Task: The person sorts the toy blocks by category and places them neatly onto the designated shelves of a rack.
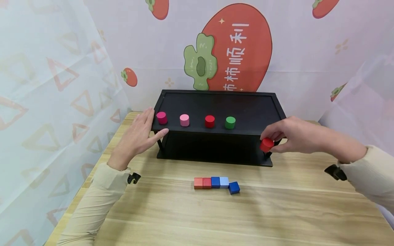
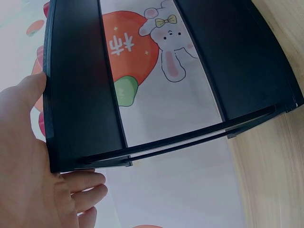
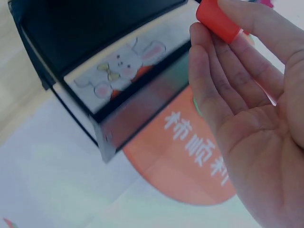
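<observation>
My right hand (image 1: 292,135) pinches a red cylinder block (image 1: 266,145) between thumb and fingertips, at the front right corner of a two-tier black shelf (image 1: 215,102). In the right wrist view the same red cylinder block (image 3: 218,20) shows at the top, beside the shelf's end. My left hand (image 1: 135,136) touches the shelf's left end, its fingers straight and the thumb spread along the front edge. Along the front of the top board stand a magenta cylinder (image 1: 161,118), a pink cylinder (image 1: 184,120), another red cylinder (image 1: 210,121) and a green cylinder (image 1: 230,122).
On the wooden table (image 1: 184,215), in front of the shelf, an orange cube (image 1: 198,183), a red cube (image 1: 207,182), a blue cube (image 1: 215,182) and a light blue cube (image 1: 224,182) form a row. A turned dark blue cube (image 1: 234,188) sits at its right end. Printed cloth (image 1: 154,44) hangs behind.
</observation>
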{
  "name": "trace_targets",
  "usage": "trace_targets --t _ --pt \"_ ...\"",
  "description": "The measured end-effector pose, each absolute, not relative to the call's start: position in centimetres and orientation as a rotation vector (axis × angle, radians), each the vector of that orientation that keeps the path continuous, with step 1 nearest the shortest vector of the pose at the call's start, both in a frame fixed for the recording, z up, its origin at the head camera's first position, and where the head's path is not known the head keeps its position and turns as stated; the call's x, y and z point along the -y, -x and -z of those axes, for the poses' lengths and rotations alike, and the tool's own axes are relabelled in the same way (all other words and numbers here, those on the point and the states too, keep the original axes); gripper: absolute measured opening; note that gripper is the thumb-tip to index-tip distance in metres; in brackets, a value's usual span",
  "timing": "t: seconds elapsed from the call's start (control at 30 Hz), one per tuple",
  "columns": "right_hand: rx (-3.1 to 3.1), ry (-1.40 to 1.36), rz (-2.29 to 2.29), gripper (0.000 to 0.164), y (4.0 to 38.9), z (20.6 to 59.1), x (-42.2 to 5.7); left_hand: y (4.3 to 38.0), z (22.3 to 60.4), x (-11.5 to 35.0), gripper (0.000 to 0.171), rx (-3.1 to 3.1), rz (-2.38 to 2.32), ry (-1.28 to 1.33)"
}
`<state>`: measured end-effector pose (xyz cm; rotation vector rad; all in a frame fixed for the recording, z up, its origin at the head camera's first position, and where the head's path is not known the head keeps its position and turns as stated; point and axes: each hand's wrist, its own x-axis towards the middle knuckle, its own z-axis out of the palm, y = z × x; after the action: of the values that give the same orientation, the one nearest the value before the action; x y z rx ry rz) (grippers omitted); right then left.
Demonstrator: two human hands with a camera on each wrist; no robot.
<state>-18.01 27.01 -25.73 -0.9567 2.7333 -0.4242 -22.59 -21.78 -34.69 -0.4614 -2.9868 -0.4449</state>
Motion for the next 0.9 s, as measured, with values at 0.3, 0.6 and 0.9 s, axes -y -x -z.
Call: trace_targets --t 0.3,0.6,0.9 --pt "-2.771 0.872 0.456 0.040 20.5 23.8 -27.5 22.5 34.6 21.8 0.106 2.994 0.448 0.459" --pt "-2.801 0.742 0.393 0.041 22.7 23.7 -26.6 22.4 34.5 21.7 0.105 2.985 0.425 0.458" --pt "-2.799 0.796 0.384 0.040 24.0 24.5 -25.8 22.4 34.5 21.7 0.104 2.985 0.442 0.455"
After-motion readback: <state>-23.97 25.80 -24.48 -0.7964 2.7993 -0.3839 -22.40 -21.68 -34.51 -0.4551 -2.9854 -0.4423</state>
